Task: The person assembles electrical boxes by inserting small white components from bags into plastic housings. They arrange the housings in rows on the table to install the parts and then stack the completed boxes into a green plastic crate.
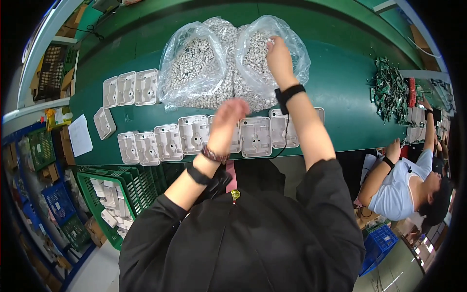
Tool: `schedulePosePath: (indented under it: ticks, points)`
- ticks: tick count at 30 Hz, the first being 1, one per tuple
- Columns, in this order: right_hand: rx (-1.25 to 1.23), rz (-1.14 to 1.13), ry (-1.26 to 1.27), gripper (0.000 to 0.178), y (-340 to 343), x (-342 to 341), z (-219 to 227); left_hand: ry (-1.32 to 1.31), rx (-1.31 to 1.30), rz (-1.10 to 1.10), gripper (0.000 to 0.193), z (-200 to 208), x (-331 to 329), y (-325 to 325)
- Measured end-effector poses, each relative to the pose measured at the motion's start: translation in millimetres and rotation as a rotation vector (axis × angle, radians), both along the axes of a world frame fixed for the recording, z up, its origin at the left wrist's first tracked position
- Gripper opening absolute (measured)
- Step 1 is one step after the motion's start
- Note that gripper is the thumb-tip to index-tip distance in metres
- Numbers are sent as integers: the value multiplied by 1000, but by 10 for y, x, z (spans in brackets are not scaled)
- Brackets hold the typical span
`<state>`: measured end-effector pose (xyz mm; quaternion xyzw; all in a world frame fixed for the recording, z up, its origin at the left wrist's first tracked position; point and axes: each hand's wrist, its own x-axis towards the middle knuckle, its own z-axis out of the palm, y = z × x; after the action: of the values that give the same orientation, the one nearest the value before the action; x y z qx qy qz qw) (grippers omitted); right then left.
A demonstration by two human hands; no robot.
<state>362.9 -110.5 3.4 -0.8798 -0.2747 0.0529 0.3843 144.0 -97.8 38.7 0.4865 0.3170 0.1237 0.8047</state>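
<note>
My right hand [280, 59] is over the right clear plastic bag [297, 46], fingers pinched together at the small silvery-white parts [255, 51] heaped inside. What lies between the fingertips is too small to make out. A second plastic bag [168, 63], full of similar parts, lies open to the left. My left hand [231, 113], blurred by motion, is at the bags' near edge, above the row of white plastic housings [255, 138]. Its fingers are smeared, and my left forearm partly hides one housing.
More housings [127, 87] stand at the table's left, with a tilted one [104, 123] beside a paper sheet [80, 135]. Below the edge, a green crate [86, 187] holds white pieces. At right are a green circuit-board pile [386, 92] and another person [399, 190].
</note>
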Motion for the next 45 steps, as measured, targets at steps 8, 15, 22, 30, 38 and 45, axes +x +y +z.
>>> schedulePosePath:
  ticks: [8, 15, 22, 30, 38, 45]
  points:
    - [560, 114, 22, 19, -305, -1426, 977, -465, -1055, 16, 31, 480, 391, 272]
    - [496, 25, -85, 15, -325, -1751, 1198, -512, -1054, -48, 29, 416, 211, 275]
    - [405, 6, -280, 16, -325, -1863, 1183, -305, -1045, 46, 24, 580, 149, 215]
    - [488, -20, -455, 18, -301, -1855, 1199, -340, -1384, -102, 20, 751, 145, 252]
    - [723, -171, 335, 25, -690, -1714, 1234, -384, -955, -310, 23, 476, 242, 187]
    - [118, 338, -68, 39, -1487, -1375, 907, -13, 77, -622, 26, 410, 3, -155]
